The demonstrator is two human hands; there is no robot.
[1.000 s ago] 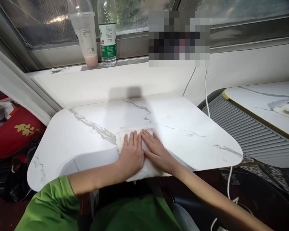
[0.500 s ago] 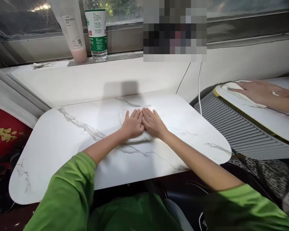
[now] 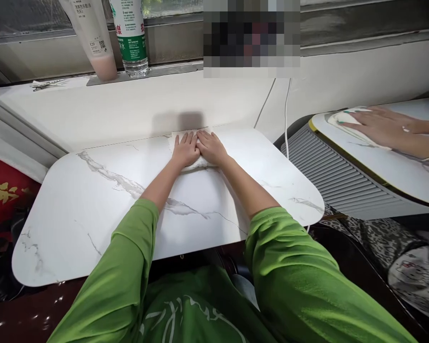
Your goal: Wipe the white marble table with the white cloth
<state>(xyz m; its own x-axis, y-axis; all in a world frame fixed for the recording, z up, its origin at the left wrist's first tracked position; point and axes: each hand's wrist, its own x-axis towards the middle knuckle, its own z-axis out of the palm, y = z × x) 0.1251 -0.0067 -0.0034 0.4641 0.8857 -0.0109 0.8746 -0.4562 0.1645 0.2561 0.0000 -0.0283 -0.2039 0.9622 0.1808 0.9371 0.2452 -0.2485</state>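
The left hand (image 3: 186, 150) and right hand (image 3: 212, 149) lie side by side, palms down, on a white cloth (image 3: 200, 165). Both are flat with fingers extended, pressing the cloth from above; neither is closed around it.

The cloth is now at the far edge of the table (image 3: 103, 209), next to the wall (image 3: 236, 102); whether it touches the wall, I cannot tell. A second ago it was at the near edge, partly past the rim, and half a second ago near the middle. The hands have moved with it, staying together. The arms now reach farther forward, with both green sleeves (image 3: 132, 238) over the table and white print showing on the shirt (image 3: 196, 309).

The view has shifted too: the cup (image 3: 93, 43) and bottle (image 3: 131, 43) on the sill appear higher and farther left, their tops cut off. The red bag (image 3: 10, 195) at the left edge shows less than a second ago.

At right, another person's hand (image 3: 382, 127) rests on a cloth on the second table (image 3: 400, 174). It was out of view a second ago and has hardly moved since the middle frame.
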